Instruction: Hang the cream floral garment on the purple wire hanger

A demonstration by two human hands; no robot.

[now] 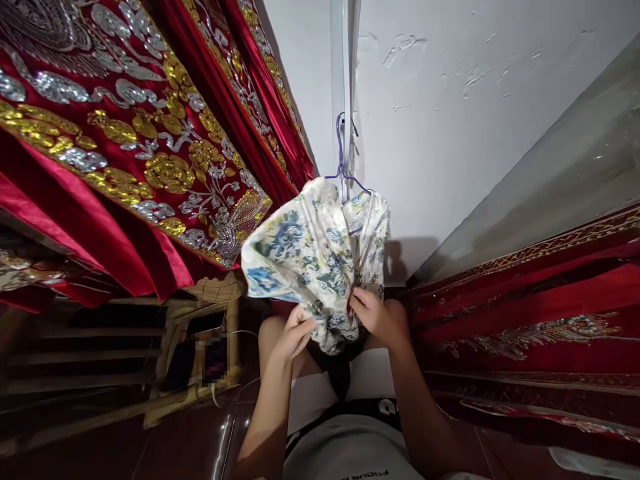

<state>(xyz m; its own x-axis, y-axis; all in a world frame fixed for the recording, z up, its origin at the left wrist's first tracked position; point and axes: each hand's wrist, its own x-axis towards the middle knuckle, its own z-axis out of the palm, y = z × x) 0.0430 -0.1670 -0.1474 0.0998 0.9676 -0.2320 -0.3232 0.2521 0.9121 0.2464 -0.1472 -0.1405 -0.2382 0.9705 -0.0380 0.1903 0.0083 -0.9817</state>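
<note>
A white blouse [320, 247] with a blue, green and yellow floral print hangs in front of me on a purple hanger [341, 150]. The hanger's hook is caught on a metal post [339, 53] at the wall. My left hand [295, 331] pinches the lower left part of the blouse, above my left knee. Higher and to the right, my right hand [369, 311] grips the front edge near the hem. The cloth bunches between the two hands, and its lowest folds hang over my lap. Some fingertips are hidden by the fabric.
Red cloth with gold and silver sequins [170, 172] hangs at the left. Below it stands a bamboo bench [230, 347] with a blurred device [214, 360] and a white cable. More red embroidered cloth [540, 333] lies along the right side. A white wall [440, 133] stands behind the blouse.
</note>
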